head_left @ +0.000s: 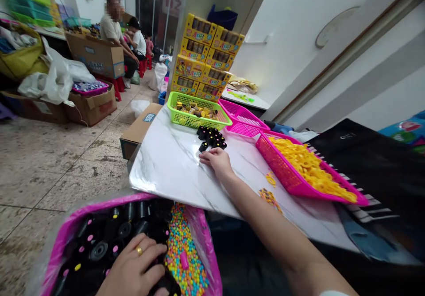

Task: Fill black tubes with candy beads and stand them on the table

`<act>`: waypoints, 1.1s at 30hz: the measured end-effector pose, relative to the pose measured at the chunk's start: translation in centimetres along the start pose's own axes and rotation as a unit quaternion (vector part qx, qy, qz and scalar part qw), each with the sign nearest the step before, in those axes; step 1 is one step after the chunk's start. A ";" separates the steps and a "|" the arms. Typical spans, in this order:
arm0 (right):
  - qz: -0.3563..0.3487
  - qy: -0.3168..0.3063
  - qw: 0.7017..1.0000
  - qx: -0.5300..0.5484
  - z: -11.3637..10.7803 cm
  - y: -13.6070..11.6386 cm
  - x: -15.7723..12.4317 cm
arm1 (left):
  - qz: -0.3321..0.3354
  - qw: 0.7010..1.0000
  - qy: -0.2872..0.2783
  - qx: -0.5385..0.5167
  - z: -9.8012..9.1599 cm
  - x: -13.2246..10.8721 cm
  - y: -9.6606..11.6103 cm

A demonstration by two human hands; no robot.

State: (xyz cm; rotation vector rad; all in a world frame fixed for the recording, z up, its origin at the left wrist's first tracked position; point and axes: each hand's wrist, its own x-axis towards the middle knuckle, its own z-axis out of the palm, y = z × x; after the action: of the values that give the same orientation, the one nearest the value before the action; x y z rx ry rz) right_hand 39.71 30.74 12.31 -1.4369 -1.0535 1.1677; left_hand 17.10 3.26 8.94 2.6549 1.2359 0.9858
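Note:
My left hand (pixel 137 265), a ring on one finger, lies over black cylindrical pieces (pixel 124 229) in a pink-rimmed, plastic-lined basket (pixel 61 238). Its fingers are curved and slightly apart; what lies under them is hidden. Small multicoloured beads (pixel 182 243) and a pink piece (pixel 183 260) fill the basket's right part. Over the white marbled table (pixel 166 163), my right hand (pixel 215 159) has its thumb and fingers pinched together; anything between them is too small to tell. Just beyond its fingertips stands a black piece (pixel 203 147), in front of a cluster of similar ones (pixel 212 134) with yellow or pink dots.
A green basket (pixel 199 120) of small pieces stands behind the cluster, before stacked yellow boxes (pixel 202 61). At right, a pink basket (pixel 282 167) holds yellow rings (pixel 308 165). Small patterned pieces (pixel 269 198) lie near my right forearm. People (pixel 114 32) sit at back left near cardboard boxes (pixel 96 57).

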 end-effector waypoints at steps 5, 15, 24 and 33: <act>0.007 -0.020 1.000 0.008 1.3 -0.8 1.0 | -0.017 1.000 -0.002 -0.009 -0.6 0.4 0.4; -0.182 -0.347 0.893 -0.219 -2.8 0.2 -13.7 | -0.069 0.992 -0.061 -0.089 -0.6 0.0 0.8; -0.368 -0.403 0.738 -0.397 -2.3 5.7 -18.1 | -0.065 0.992 -0.068 -0.085 -1.0 0.2 0.9; -0.354 -0.391 0.707 -0.471 -4.7 6.0 -17.7 | -0.059 0.990 -0.085 -0.091 -0.9 0.1 0.9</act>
State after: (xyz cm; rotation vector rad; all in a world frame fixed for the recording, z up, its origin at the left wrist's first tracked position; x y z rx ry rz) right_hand 41.68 11.83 9.31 -0.9186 -2.8076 0.5872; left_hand 17.22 2.57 9.98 2.4386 1.1876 0.7959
